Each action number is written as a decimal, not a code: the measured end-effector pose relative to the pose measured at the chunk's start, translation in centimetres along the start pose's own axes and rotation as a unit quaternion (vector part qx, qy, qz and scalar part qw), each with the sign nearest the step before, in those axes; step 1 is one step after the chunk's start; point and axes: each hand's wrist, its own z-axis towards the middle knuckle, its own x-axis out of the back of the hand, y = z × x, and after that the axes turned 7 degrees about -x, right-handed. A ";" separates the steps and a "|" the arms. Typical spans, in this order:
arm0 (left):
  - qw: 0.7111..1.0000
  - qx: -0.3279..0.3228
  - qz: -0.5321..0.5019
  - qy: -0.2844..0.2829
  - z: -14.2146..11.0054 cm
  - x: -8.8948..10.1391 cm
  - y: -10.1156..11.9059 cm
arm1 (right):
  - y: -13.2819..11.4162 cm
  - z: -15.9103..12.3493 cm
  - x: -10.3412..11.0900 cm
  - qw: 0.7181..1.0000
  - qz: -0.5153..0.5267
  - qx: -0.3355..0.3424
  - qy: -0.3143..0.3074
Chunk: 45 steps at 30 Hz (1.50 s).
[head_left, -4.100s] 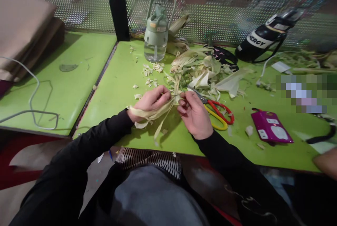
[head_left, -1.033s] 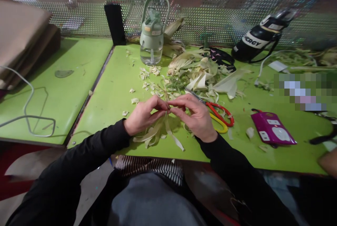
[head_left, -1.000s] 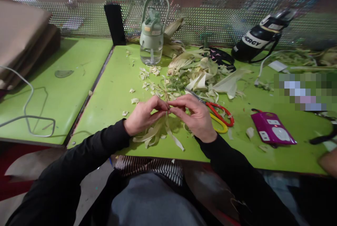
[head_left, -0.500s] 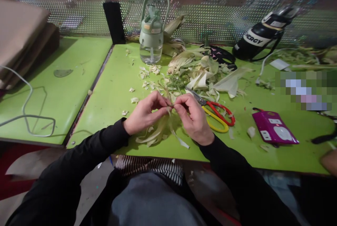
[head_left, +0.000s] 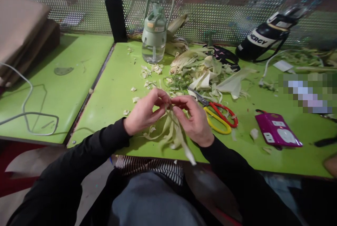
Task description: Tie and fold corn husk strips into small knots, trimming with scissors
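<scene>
- Both my hands are up close together over the green desk (head_left: 113, 75), fingertips almost meeting right in front of me.
- Left hand (head_left: 149, 111): thumb and fingers pinched on the bunched top end of some pale husk strips (head_left: 173, 131).
- Right hand (head_left: 194, 120): thumb and fingertips pinched on that same top end, from the other side. The exact contact spot is tiny and a bit blurry, so can't tell which finger has which strand.
- The strips fan out below my fingertips, between the two hands, and trail down toward me. One whitish end reaches past the front edge of the desk from where I'm looking, and a thinner curl swings off under my left hand.
- Scissors (head_left: 206, 103) with one red and one yellow handle lie just beside my right hand, on its outer side.
- Big messy pile of husks (head_left: 202, 75) past my fingertips, a little to the right, with the scissor tips near its close edge.
- Small torn scraps (head_left: 151, 71) are scattered beyond my left hand.
- Pale green bottle (head_left: 154, 36) stands upright behind those scraps.
- Purple power strip (head_left: 279, 129) sits well off to the right, with part of someone else's arm (head_left: 331, 165) at the frame edge.
</scene>
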 end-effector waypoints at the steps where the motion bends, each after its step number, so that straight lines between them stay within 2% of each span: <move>1: 1.000 -0.015 0.024 -0.004 -0.1 -0.1 -0.2 | 0.0 0.0 0.0 1.000 0.007 -0.013 -0.002; 5: 0.986 -0.082 0.142 -0.003 0.0 -0.2 -0.3 | 0.2 -0.3 -0.5 0.989 0.120 -0.081 -0.038; 9: 0.937 -0.198 0.288 0.009 0.5 0.0 0.5 | 0.0 -0.6 -1.2 0.963 0.221 -0.149 -0.043; 12: 0.909 -0.255 0.330 0.006 0.6 0.2 0.8 | -0.3 -0.7 -1.2 0.952 0.255 -0.160 -0.057; 14: 0.919 -0.236 0.314 0.021 0.6 0.3 0.7 | -0.5 -0.6 -0.9 0.952 0.254 -0.160 -0.055; 17: 0.952 -0.174 0.246 0.059 0.4 0.2 0.3 | -0.6 -0.5 -0.5 0.961 0.226 -0.160 -0.005; 21: 0.969 -0.157 0.182 0.054 0.1 0.0 0.0 | -0.6 -0.3 -0.4 0.975 0.176 -0.136 0.017; 28: 0.954 -0.202 0.219 0.015 -0.2 0.2 0.7 | -0.5 -0.2 -0.4 0.986 0.143 -0.077 0.047; 33: 0.951 -0.196 0.238 0.037 0.0 0.2 0.9 | -0.9 -0.2 0.0 0.991 0.112 -0.050 0.050; 38: 0.954 -0.184 0.235 0.037 0.5 0.4 1.1 | -1.3 -0.3 0.5 0.989 0.119 -0.081 0.037; 42: 0.948 -0.177 0.255 0.063 0.6 0.7 1.2 | -1.4 -0.4 0.8 0.985 0.135 -0.107 0.030; 45: 0.943 -0.143 0.291 0.073 0.6 0.7 1.0 | -1.4 -0.5 0.9 0.980 0.161 -0.117 -0.001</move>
